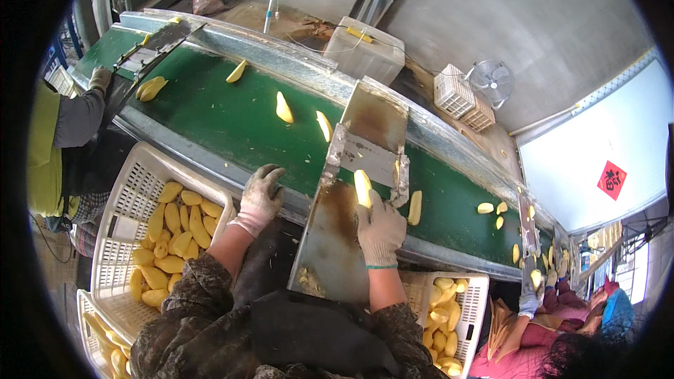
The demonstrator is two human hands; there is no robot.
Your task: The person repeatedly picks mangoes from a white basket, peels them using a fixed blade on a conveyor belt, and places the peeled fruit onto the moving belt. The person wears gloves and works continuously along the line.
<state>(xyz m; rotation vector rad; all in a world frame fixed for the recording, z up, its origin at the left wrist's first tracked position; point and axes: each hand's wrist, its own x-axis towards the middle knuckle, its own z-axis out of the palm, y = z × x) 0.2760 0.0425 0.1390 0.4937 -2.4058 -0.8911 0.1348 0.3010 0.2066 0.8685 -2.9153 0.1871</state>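
My gloved right hand (382,229) holds a pale yellow peeled piece (362,188), perhaps a root or fruit, over the metal chute (337,231) that spans the green conveyor belt (210,116). Another peeled piece (415,208) lies on the belt just right of that hand. My gloved left hand (263,197) is at the belt's near edge with its fingers bent and nothing seen in them. Further up the belt lie several loose pieces, one of them a pointed piece (284,107) left of the chute.
White plastic crates of yellow pieces stand at the left (118,252) and right (476,316). A co-worker's gloved hand (100,79) rests by another metal chute (142,60); at the right a co-worker's gloved hand (528,300) holds a piece. Metal rails edge the belt.
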